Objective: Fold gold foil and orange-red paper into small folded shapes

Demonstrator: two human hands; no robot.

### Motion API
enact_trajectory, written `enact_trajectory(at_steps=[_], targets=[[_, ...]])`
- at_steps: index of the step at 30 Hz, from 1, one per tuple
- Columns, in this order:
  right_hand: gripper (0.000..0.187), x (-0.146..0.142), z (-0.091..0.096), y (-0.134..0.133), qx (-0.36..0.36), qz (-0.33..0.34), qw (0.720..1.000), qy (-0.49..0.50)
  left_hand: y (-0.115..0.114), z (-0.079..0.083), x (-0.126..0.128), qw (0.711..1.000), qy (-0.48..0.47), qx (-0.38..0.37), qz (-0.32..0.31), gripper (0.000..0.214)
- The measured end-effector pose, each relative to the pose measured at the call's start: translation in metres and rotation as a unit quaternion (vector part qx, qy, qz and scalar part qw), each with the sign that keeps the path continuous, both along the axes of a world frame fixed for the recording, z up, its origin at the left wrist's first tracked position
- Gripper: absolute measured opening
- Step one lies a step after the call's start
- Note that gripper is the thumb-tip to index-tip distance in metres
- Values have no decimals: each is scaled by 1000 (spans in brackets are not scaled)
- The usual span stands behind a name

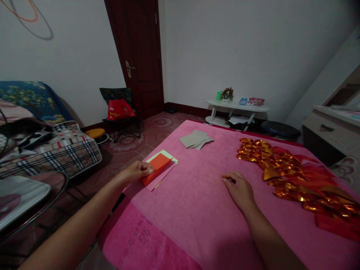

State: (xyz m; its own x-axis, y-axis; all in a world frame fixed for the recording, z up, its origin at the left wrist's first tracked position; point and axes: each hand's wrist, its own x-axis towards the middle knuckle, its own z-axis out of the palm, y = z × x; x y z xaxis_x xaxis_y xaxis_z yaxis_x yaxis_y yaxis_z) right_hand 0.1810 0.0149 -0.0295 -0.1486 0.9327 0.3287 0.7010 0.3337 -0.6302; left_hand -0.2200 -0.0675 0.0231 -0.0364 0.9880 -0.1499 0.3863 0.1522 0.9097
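Note:
My left hand [138, 170] reaches to the left edge of the pink-covered table [191, 210] and pinches the top orange sheet [156, 166] of a small paper stack, lifting its near side. Beneath it lie a pink sheet and a pale green sheet [168, 154]. My right hand [238, 188] rests on the pink cloth near the middle, fingers curled loosely downward, holding nothing. A row of folded gold and red foil pieces [284, 172] runs along the right side, close to my right hand.
A small pile of grey cards [196, 139] lies at the table's far side. A bed with a plaid blanket [53, 148] stands left, a chair with a red bag [119, 109] by the dark door [142, 56], a white low table [237, 107] at the back wall.

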Motion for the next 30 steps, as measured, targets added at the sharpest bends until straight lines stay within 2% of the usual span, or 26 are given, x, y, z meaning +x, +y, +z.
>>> enact_trajectory(at_steps=[7,9,11,13,15,18,20,23,26,28,30], targets=[[21,0,-1,1,7,7,1000,12,2,-8,-1,1000,13,-5,15,41],[21,0,-1,1,7,5,1000,10,4,-8,0,998,51,-12,38,40],[20,0,-1,0,7,5,1000,14,4,0,7,990,114,22,82,37],[18,-2,1,-1,11,2,999,30,3,16,25,971,172,119,115,31],[18,-4,4,-4,25,2,997,67,1,35,54,964,151,192,105,28],[26,-10,12,-11,32,22,986,159,2,57,109,969,2,242,57,31],[34,-15,16,-16,-8,56,971,233,9,59,147,967,-108,230,24,33],[46,-19,19,-21,-87,109,912,385,30,41,195,958,-226,178,-5,36],[46,-16,21,-21,-113,103,850,504,54,11,225,951,-259,171,2,38],[43,-10,22,-18,-117,76,835,532,66,-8,235,950,-261,172,13,37],[45,0,23,-13,-110,31,837,536,74,-23,239,955,-240,172,28,35]])
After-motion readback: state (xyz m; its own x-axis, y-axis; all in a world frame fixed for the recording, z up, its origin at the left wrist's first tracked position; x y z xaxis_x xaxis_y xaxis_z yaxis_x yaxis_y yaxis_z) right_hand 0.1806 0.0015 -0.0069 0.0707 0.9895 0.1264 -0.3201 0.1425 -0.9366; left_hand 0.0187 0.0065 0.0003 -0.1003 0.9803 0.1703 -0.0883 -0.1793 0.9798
